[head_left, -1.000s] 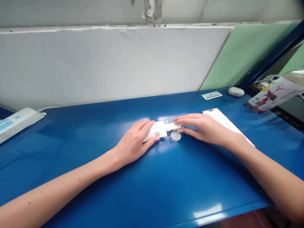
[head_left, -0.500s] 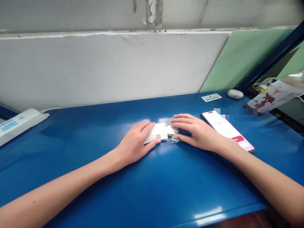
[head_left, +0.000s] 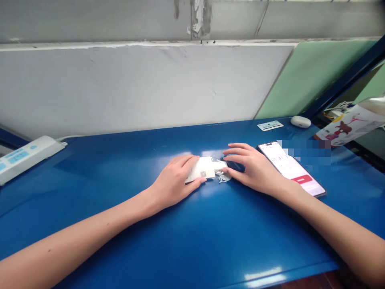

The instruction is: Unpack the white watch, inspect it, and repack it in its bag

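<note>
My left hand (head_left: 176,176) lies on the blue table, its thumb and fingers closed around the sides of a flat white box (head_left: 202,168) with a small square code printed near one corner. Just past the box's right end lies a small pale item (head_left: 220,165), beside some clear, crinkled material and a short whitish beaded strand (head_left: 223,178). Their exact kind is too small to make out. My right hand (head_left: 251,166) hovers at that end with fingers apart; the thumb tip is at the edge of the pale item, and I cannot tell whether it touches.
A lit phone (head_left: 290,166) lies partly under my right forearm. Behind it are a card (head_left: 270,125) and a white earbud case (head_left: 300,121). A labelled bottle (head_left: 350,124) leans at the right. A white power strip (head_left: 31,156) lies at the left edge.
My right hand has drawn slightly right, uncovering more of the pale item at the box's end. My left hand keeps its hold on the box. The view has shifted a little.
</note>
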The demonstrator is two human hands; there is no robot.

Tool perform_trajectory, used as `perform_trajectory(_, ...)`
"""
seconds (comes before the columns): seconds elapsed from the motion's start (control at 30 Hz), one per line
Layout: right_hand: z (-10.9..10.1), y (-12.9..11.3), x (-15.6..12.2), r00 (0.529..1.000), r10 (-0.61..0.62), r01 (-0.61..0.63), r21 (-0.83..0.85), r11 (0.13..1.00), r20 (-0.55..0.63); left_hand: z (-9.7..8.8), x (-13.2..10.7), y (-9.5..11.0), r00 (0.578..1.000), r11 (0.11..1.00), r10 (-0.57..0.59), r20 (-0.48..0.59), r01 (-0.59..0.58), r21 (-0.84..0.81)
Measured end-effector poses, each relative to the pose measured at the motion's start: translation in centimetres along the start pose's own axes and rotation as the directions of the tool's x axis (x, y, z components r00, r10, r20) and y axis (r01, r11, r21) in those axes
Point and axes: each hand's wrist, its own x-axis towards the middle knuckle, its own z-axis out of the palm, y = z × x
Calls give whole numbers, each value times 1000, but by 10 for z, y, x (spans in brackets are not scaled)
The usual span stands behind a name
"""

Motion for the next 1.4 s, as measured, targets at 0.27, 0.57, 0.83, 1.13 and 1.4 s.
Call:
perform_trajectory(0.27, 3, -9, -3, 998, -61, 60, -27, 998, -24, 1, -1, 0, 999, 999, 36, -36, -35, 41)
perform_trajectory(0.57, 4, -28, -8, 967, -135, 130, 35, 991, 217, 4, -2, -2, 999, 999, 41, -32, -40, 21)
perform_trajectory(0.83, 11, -17, -10, 966, -43, 25, 72, 997, 257, 4, -3, -4, 981, 989, 49, 186, -73, 126)
perform_trajectory(1.13, 11, -13, -6, 977, 150, -147, 27, 989, -154, -3, -1, 0, 948, 979, 7, 317, -72, 191)
perform_trajectory(1.4, 12, -26, -7, 990, 75, -57, 153, 987, -117, -1, -2, 0, 951, 981, 15, 307, -73, 178)
